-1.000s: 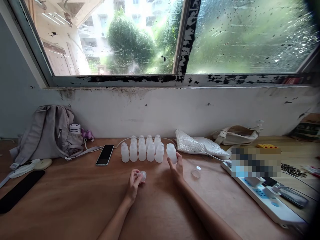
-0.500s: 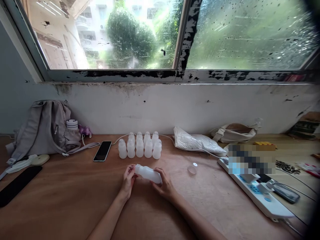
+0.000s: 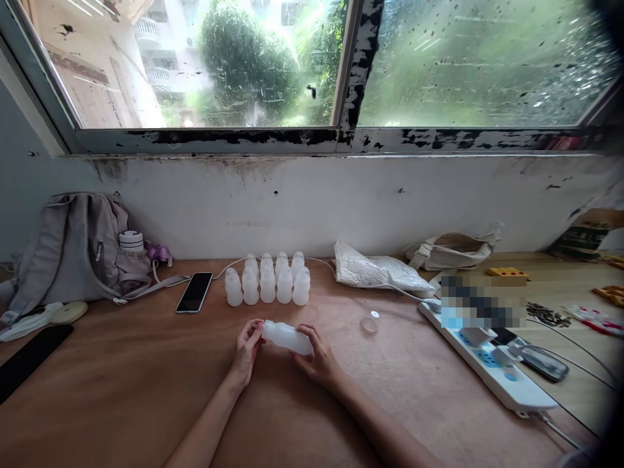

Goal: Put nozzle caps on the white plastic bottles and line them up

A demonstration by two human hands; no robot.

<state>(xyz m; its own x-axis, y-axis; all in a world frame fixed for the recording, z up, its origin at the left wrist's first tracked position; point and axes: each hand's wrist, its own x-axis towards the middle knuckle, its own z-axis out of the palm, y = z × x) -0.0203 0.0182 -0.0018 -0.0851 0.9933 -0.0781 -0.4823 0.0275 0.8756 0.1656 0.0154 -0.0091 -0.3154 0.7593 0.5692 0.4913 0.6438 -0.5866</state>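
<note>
A translucent white plastic bottle (image 3: 286, 338) lies nearly sideways between my hands, just above the brown tabletop (image 3: 146, 383). My right hand (image 3: 316, 357) is wrapped round its base end. At the neck end, my left hand (image 3: 249, 344) pinches with thumb and fingers; whether a cap is under those fingertips I cannot make out. Behind my hands, several similar bottles (image 3: 268, 284) stand upright in two rows. To the right on the table rest a clear round cover (image 3: 369, 325) and a small white cap (image 3: 375, 314).
A smartphone (image 3: 194, 292) and a grey backpack (image 3: 85, 244) are at left, with a black flat case (image 3: 32, 364) nearer. A white plastic package (image 3: 380, 270) and a beige bag (image 3: 451, 251) sit by the wall. A power strip (image 3: 497, 370) with plugs and cables runs along the right.
The whole view has shifted slightly, moving things left and a little up. Both hands keep hold of the bottle in almost the same pose.
</note>
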